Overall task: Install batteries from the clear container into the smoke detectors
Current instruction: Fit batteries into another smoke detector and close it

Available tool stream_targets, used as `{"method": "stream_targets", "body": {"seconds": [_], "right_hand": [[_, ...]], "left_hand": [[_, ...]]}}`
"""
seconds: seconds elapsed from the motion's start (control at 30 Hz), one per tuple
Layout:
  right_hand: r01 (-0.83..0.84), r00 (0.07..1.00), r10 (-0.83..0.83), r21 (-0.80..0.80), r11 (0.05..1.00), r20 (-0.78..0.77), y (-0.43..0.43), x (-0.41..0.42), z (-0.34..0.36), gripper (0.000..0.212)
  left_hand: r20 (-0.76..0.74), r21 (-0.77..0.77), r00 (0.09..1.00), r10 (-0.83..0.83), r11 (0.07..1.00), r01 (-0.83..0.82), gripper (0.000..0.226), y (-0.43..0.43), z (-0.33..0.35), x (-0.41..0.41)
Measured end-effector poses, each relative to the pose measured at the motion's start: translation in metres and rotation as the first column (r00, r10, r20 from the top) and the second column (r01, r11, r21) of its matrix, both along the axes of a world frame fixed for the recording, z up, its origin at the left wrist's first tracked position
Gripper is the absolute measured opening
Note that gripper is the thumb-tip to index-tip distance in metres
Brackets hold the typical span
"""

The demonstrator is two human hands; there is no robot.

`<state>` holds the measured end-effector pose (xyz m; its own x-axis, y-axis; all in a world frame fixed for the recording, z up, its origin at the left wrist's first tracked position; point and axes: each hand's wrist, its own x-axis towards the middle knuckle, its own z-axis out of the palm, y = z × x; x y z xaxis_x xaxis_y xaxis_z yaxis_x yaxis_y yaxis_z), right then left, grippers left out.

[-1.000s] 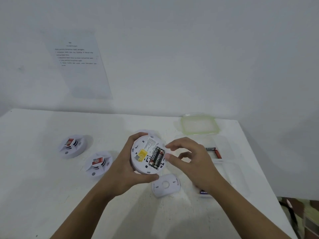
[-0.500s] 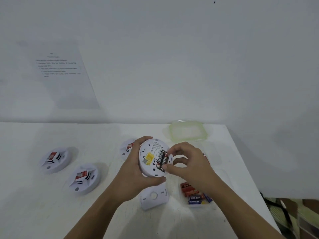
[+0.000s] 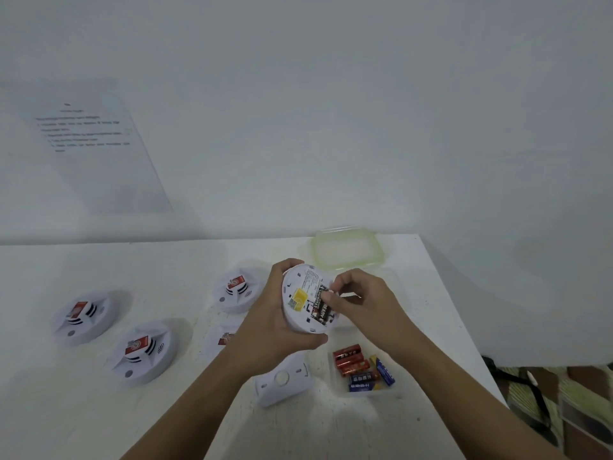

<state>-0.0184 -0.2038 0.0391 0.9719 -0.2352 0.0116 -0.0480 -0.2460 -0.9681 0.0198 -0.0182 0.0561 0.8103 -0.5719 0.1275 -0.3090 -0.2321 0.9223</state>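
The left hand (image 3: 265, 323) is gripping the upturned smoke detector (image 3: 300, 287) above the worktop (image 3: 99, 410). The right hand (image 3: 368, 303) is pinching a battery (image 3: 321, 310) into its bay. Next, probably, it needs pressing flat.

I am at a bare, set-up work station, more a test room than a home or a shop. My white table (image 3: 99, 410) stands against a plain white wall (image 3: 331, 111) that bears a printed sheet (image 3: 89, 144) with a few lines of text, too blurred to read. Identical smoke detectors (image 3: 142, 351) lie spread out on the table top, near a clear container (image 3: 333, 376) of batteries (image 3: 348, 356) and its greenish lid (image 3: 346, 249). Past the table's right edge I see a patterned floor (image 3: 580, 393) and a black cable (image 3: 517, 376).
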Motion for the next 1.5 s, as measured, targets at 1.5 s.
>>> {"method": "stream_targets", "body": {"seconds": [1.5], "right_hand": [[0.077, 0.974, 0.002, -0.339, 0.938, 0.226, -0.022, -0.069, 0.005, 0.018]], "left_hand": [[0.034, -0.078, 0.997, -0.069, 0.994, 0.071, 0.094, -0.022, -0.014, -0.034]]}}
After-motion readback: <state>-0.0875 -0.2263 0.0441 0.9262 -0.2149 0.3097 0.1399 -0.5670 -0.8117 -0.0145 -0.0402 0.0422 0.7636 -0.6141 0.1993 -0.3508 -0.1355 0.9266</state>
